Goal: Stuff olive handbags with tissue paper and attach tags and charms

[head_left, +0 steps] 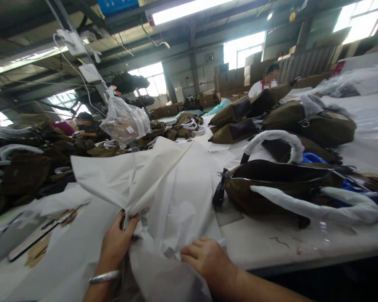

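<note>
Large white paper sheets [182,188] stand up crumpled at the centre, above the table. My left hand [117,237], with a silver bangle at its wrist, pinches a gathered fold of the paper between thumb and fingers. Lower and to the right, my right hand [208,258] has its fingers curled on the paper's lower part. To the right of the paper lies an open brown bag [271,184] with its zipper apart; its handles [321,205] are wrapped in white.
More brown bags [283,117] lie behind the open one, and others [25,172] are piled at the left. A clear plastic bag [126,121] hangs by a post. One person [256,89] is at the back right, another [90,128] at the left. The table edge [286,266] runs at lower right.
</note>
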